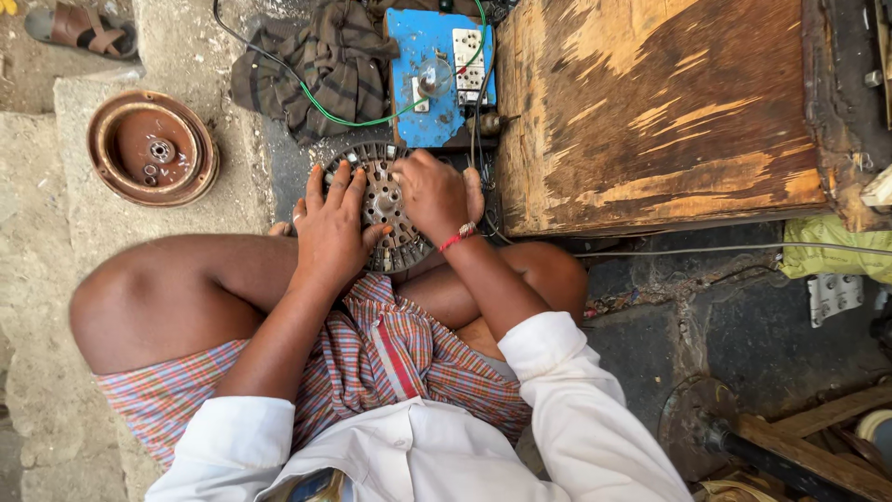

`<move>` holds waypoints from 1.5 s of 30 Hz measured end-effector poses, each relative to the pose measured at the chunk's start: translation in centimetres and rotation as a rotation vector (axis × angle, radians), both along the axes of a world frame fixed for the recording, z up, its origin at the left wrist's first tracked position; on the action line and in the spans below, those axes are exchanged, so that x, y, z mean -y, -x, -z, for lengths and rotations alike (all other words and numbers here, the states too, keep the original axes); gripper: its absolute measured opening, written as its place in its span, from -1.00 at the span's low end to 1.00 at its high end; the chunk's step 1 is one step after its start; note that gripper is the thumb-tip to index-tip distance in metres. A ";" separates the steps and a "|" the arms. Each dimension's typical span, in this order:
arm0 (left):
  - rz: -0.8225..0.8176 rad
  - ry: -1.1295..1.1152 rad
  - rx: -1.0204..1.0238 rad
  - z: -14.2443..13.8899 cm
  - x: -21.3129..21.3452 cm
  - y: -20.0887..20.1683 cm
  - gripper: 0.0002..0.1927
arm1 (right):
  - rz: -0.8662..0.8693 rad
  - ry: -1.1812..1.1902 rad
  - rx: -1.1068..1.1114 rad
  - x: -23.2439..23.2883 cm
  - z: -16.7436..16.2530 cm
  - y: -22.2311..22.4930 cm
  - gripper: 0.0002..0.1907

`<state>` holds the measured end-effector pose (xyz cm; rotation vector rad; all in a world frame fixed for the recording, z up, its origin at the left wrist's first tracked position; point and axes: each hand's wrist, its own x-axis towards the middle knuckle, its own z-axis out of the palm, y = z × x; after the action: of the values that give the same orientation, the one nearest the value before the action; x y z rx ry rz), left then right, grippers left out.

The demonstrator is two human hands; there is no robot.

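The person sat cross-legged on the floor (743,335) with a round slotted stator (386,209) propped against the shins, just before the near edge of a blue switchboard (429,79). The left hand (332,228) lay flat on the stator's left half, fingers spread wide and pressing its face. The right hand (435,191) covered the right half, fingers curled narrow toward the rim at the top; whether they pinched anything there could not be told. A red thread (457,239) circled the right wrist. A green wire (325,110) ran across a dark cloth (307,60) to the switchboard. A worn wooden box (650,112) stood just right of the stator. A rusty round cover (153,149) sat well apart on the concrete at the left, a sandal (84,28) beyond it.
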<state>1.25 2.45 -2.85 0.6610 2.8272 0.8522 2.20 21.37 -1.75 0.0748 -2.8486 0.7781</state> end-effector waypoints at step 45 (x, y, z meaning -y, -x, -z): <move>-0.027 -0.011 0.045 -0.1 0.0 0.0 -0.01 | -0.467 -0.015 -0.015 -1.7 -1.4 2.4 -0.74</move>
<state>1.29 2.45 -2.78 0.5986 2.8000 0.8764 -0.16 23.03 -0.39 0.7657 -2.8524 0.8271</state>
